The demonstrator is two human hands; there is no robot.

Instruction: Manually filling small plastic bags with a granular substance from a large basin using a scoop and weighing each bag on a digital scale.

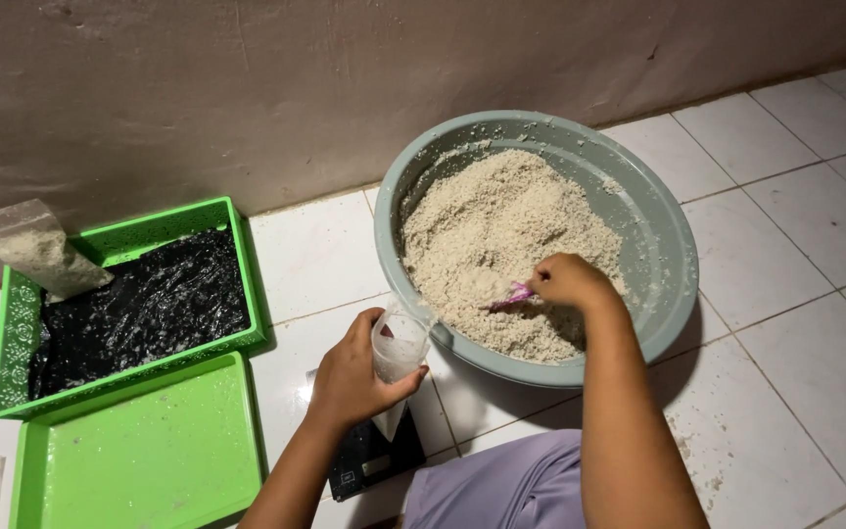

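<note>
Far left: a filled clear bag (36, 250) leaned in the corner of a green basket (237, 216) lined with black plastic (144, 304); a green lid (144, 456) lay flat in front. The left hand (354, 377) was wrapped around a small open plastic bag (399, 348), mouth held against the basin's rim, probably to catch spill, above a black scale (369, 460). The right hand (570, 281) was closed on a pink scoop (513, 296) dug into the pale grainy mix (492, 235) heaped in the grey basin (663, 245).
</note>
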